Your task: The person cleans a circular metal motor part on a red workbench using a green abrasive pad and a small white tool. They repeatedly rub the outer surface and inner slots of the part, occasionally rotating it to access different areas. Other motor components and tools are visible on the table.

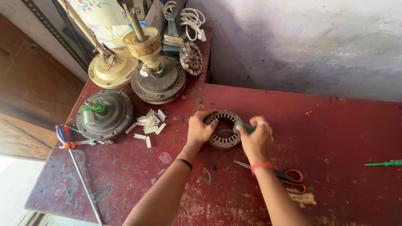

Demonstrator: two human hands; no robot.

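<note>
On a scuffed red workbench against a whitewashed wall: a bare stator core [224, 129], ring-shaped, of stacked grey steel with slotted teeth facing inward, lying flat between two hands. Left hand [199, 130] clamped on the ring's left rim, fingers [208, 115] curled over its top edge; black band on that wrist. Right hand [257, 140] closed around a green-handled tool [243, 127] (its tip hidden, probably a small screwdriver), long axis slanting up and left from the fist toward the ring's right rim, where handle and steel seemed to meet. Ring thus directly left of the right fingers and directly right of the left palm, both hands about equally near, the left actually touching. Silver ring on one right finger, red band on the wrist.

Just below the right forearm: scissors [281, 175] with red and black handles, blades pointing left. Left of the core, well apart: a scatter of small white insulation pieces [148, 124], folded and paper-like. Beyond them: a dull grey ceiling fan motor housing [104, 114] with coloured wires, two more fan motors [158, 79] on downrods, one cream, one dark, and a wound stator [191, 58] showing copper coils. At the far right edge: a green screwdriver [382, 163]. At the left edge: a red-and-blue-handled screwdriver [63, 134] over a long metal rod.
</note>
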